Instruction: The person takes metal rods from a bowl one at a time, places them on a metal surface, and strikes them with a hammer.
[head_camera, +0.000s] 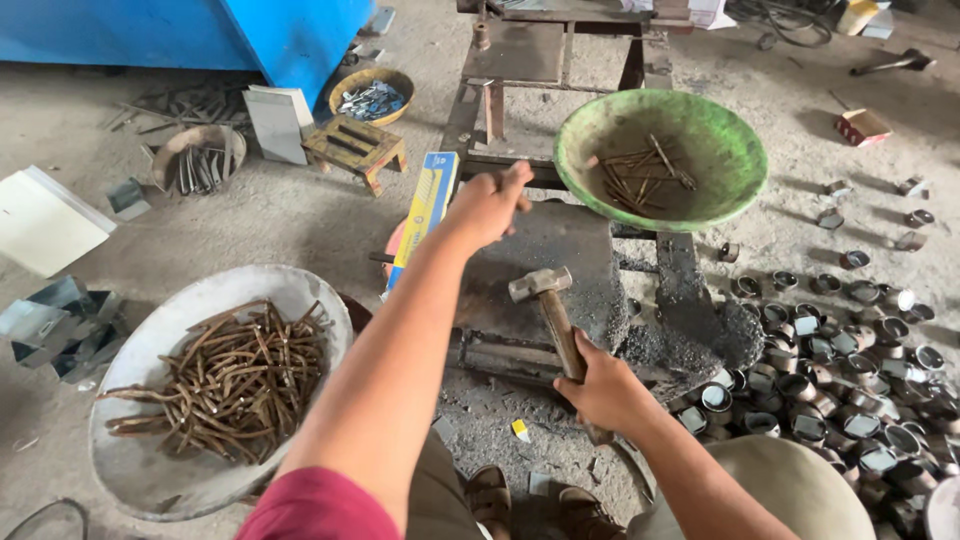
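My right hand (607, 388) has its grip wrapped tight around the wooden handle of a hammer (552, 312), low on the shaft, with the steel head raised just above the dark metal block (560, 262) that serves me as a bench. My left hand (487, 205) reaches forward over the far edge of that block, its grip pressed together on something thin and dark that pokes out between thumb and fingers; it is too small for me to tell what kind of piece it is. Beyond the left hand sits a green bowl (716, 128) with a few rusty nails lying loose in its bottom. To my left on the floor is a wide pale basin (305, 292) heaped with bent, rusty nails (228, 382). A long blue and yellow box (426, 207) leans upright just beside my left forearm. To my right the floor is covered with many short metal rings (846, 370), packed close together near my knee and more scattered farther out. Farther off on the left stand a small wooden stool (356, 148) and a yellow bowl (345, 92) holding bits of bright metal, next to a blue cabinet (290, 35). My sandalled feet (490, 495) show at the bottom, below the block.
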